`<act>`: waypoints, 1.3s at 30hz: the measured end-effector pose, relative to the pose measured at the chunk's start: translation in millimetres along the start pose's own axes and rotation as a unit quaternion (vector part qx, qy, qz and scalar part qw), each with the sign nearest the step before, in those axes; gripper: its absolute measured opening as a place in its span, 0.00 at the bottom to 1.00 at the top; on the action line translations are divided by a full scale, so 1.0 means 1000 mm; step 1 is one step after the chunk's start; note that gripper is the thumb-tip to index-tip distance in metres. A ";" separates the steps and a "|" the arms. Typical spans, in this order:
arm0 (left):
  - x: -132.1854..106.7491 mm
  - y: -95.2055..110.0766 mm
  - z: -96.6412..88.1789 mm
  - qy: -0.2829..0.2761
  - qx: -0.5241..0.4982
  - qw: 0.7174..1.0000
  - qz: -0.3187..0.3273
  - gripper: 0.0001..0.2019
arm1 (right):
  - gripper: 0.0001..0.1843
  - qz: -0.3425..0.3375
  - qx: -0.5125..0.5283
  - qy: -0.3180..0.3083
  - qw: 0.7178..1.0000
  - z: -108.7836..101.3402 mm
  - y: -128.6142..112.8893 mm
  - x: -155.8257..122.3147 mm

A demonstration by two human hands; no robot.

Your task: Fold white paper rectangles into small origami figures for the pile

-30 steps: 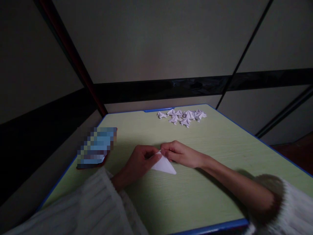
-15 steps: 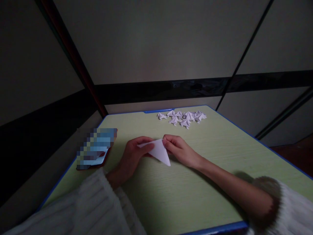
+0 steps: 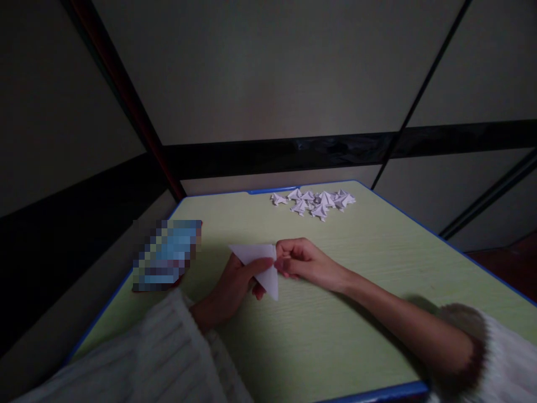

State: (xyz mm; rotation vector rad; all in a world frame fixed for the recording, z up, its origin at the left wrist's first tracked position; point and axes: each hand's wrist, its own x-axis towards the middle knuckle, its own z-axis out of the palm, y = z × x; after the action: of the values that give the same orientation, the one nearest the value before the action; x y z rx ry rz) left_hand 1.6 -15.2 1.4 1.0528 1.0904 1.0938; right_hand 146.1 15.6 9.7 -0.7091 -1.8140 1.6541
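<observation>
Folded white paper [image 3: 253, 253] is over the middle of the green table [image 3: 335, 341]. The left hand [image 3: 235, 284] pinches it, thumb on top. The right hand [image 3: 310, 264] pinches its right edge. Little paper shapes [image 3: 325, 199] sit at the far side.

2 hands [image 3: 233, 284], 1 paper triangle [image 3: 254, 253], at least 7 paper figures [image 3: 325, 200], 1 table [image 3: 327, 336], 1 pixelated object [image 3: 174, 246]
</observation>
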 end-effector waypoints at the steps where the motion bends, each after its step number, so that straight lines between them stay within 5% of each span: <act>1: 0.000 0.000 0.000 -0.003 0.000 1.000 -0.003 0.06 | 0.06 0.004 0.007 -0.005 1.000 0.000 0.000 0.000; 20: -0.003 -0.006 -0.002 -0.014 0.073 0.997 -0.003 0.10 | 0.07 0.003 0.002 -0.037 0.999 -0.002 0.000 -0.001; 27: -0.009 -0.004 0.001 0.017 0.058 0.998 -0.009 0.11 | 0.11 -0.090 -0.062 0.030 0.994 0.009 -0.005 -0.007; 32: -0.011 -0.003 0.005 0.031 0.030 0.999 -0.019 0.11 | 0.15 -0.205 -0.199 0.104 0.953 0.014 -0.006 -0.009; 39: -0.008 -0.005 0.004 0.030 0.026 0.999 -0.003 0.09 | 0.08 -0.049 -0.017 -0.002 0.999 0.006 -0.002 -0.004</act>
State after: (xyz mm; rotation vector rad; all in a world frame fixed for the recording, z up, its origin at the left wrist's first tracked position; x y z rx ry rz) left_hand 5.7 -23.9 -1.5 1.0621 1.1744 1.1025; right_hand 144.4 8.2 10.8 -0.6210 -1.8535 1.5667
